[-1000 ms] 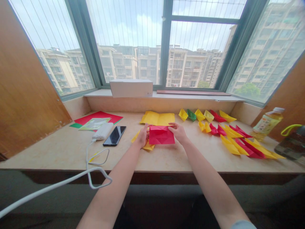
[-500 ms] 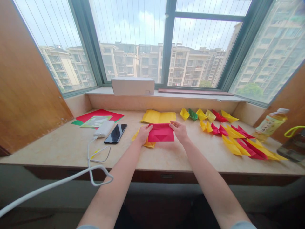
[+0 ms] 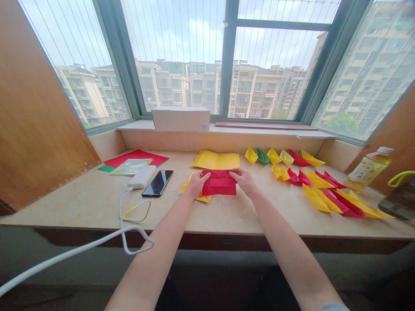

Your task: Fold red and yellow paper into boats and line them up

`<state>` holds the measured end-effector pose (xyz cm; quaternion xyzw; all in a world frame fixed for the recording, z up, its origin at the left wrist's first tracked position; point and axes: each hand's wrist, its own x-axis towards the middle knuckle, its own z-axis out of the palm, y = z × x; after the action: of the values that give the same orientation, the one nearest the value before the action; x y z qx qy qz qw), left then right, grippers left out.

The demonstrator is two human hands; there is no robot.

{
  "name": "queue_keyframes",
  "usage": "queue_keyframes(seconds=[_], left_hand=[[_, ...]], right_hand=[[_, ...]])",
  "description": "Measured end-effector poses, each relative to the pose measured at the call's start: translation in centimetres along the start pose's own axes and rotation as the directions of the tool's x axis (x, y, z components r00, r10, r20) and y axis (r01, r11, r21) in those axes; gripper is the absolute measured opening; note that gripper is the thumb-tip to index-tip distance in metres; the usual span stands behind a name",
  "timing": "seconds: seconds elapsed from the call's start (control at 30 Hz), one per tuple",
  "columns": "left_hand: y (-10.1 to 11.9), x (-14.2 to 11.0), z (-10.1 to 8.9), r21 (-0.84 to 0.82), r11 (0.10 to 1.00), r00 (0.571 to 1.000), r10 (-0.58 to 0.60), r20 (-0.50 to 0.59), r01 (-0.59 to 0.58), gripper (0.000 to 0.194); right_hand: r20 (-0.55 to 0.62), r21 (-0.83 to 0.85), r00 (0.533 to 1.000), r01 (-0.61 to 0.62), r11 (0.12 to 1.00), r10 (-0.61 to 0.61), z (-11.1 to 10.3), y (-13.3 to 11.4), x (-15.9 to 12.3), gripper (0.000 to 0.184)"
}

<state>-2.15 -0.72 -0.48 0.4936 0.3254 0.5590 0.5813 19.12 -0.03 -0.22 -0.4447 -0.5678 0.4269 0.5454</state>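
Note:
A folded red sheet of paper (image 3: pixel 219 185) is held between my two hands above the desk, its creases showing on the near face. My left hand (image 3: pixel 196 183) pinches its upper left corner between thumb and fingers. At the upper right corner, my right hand (image 3: pixel 242 179) grips it the same way. Beneath and beside my left hand lies a folded yellow paper (image 3: pixel 205 199), partly hidden by the hand and the red sheet. Just behind the red paper, a creased yellow sheet (image 3: pixel 215 160) rests on the desk.
Several folded paper boats (image 3: pixel 272 156) and other folded papers (image 3: pixel 319 198) fill the right side, near a drink bottle (image 3: pixel 368 169). On the left are a phone (image 3: pixel 158 183), a white power bank (image 3: pixel 142 176) with a cable (image 3: pixel 71 252), and coloured sheets (image 3: pixel 139 156). A white box (image 3: pixel 180 119) stands on the sill.
The red paper has tilted slightly in my hands, and the folded shape on its face now sits higher, near the top edge. Both hands keep their hold at the corners.

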Motion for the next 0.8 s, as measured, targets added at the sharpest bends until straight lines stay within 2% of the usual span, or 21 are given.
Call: queue_keyframes(seconds=[0.2,0.37,0.47,0.63,0.73,0.8], left_hand=[[0.0,0.0,0.0,0.005,1.000,0.999,0.014,-0.042,-0.014,0.033],[0.2,0.1,-0.2,-0.013,1.000,0.999,-0.011,-0.046,0.011,0.042],[0.3,0.1,-0.3,-0.016,1.000,0.997,0.015,-0.081,-0.017,0.051],[0.0,-0.1,-0.3,0.190,0.972,0.987,0.154,-0.053,-0.141,0.066],[-0.3,-0.1,-0.1,0.263,0.948,0.977,0.202,-0.073,-0.176,0.060],[-0.4,0.0,-0.1,0.201,0.972,0.985,0.142,-0.097,-0.120,0.049]], right_hand=[[0.136,0.100,0.991,-0.031,0.995,0.017,0.5,0.0,-0.4,0.027],[0.000,0.146,1.000,-0.023,0.989,0.024,0.1,0.1,0.1,0.025],[-0.041,0.167,0.999,-0.028,0.986,0.035,-0.3,0.1,0.4,0.024],[-0.081,0.199,0.993,-0.067,0.978,0.084,-0.5,-0.1,0.5,0.028],[-0.074,0.194,0.990,-0.101,0.976,0.118,-0.5,-0.1,0.4,0.026],[-0.053,0.190,0.990,-0.119,0.975,0.131,-0.4,-0.2,0.3,0.025]])
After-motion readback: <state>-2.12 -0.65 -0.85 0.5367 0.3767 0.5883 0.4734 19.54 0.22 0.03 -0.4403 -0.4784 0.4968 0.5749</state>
